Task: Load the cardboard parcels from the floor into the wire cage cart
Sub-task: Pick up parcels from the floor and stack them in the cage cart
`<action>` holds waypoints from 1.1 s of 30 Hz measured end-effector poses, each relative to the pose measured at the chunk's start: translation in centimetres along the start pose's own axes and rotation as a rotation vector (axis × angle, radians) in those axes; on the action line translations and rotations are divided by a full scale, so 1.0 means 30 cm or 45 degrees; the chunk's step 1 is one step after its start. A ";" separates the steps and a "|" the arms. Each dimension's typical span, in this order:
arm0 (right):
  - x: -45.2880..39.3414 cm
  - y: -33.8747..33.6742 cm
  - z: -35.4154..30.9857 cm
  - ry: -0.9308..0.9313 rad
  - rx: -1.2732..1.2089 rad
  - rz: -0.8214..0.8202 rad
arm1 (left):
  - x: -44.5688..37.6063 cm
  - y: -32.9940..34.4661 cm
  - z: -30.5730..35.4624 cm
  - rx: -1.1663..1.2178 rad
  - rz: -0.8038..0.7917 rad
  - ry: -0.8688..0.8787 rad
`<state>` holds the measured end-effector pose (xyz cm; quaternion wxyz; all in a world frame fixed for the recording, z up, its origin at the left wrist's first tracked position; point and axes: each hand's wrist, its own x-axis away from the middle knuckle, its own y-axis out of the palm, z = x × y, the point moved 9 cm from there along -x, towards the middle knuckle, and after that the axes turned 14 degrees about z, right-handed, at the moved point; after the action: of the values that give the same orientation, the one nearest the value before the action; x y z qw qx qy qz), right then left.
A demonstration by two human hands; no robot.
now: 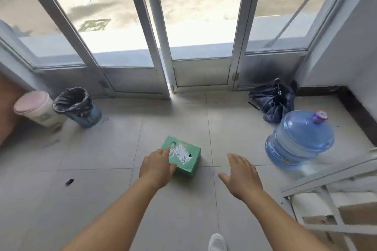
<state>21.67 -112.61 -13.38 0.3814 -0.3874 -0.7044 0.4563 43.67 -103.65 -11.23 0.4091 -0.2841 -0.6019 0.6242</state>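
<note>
On the tiled floor (pixel 102 159), near the middle, sits a small green cardboard box (pixel 184 159) with a white label stuck on top. It stands flat on the tiles, a bit turned, with one corner pointing at the person.

Both bare arms reach out toward it. The left hand (pixel 157 166) lies over the near left corner of the box, with its fingers straight and close together on the top (whether the thumb is tucked under the side is hard to see). The right hand (pixel 240 175) is apart from the box, off to its right, above the floor. Its fingers are straight and its thumb sticks out, and it holds nothing.

At the right edge is the wire cage cart (pixel 326 206), with white metal bars and brown cardboard showing behind them. Just past it lies a big blue water jug (pixel 297 140), tipped over, and behind that a dark folded umbrella (pixel 273 100).

Over on the left stand a pink bin (pixel 38 110) and a blue bin with a black bag (pixel 79 106). Glass doors (pixel 142 26) fill the back. One white shoe (pixel 217 242) peeks in at the bottom.
</note>
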 end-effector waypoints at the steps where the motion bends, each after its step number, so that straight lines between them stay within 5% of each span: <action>1: -0.041 0.024 -0.008 -0.011 0.002 -0.014 | -0.024 0.023 -0.028 -0.019 -0.022 -0.027; 20: -0.636 0.693 -0.117 0.244 0.053 -0.278 | -0.684 0.559 -0.541 0.030 -0.266 -0.200; 33: -0.887 1.378 -0.067 0.333 0.041 -0.361 | -0.995 1.278 -0.695 0.094 -0.403 -0.204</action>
<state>42.52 -123.98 -56.47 0.5363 -0.3340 -0.6891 0.3550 69.92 -116.00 -55.43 0.4632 -0.1199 -0.6464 0.5943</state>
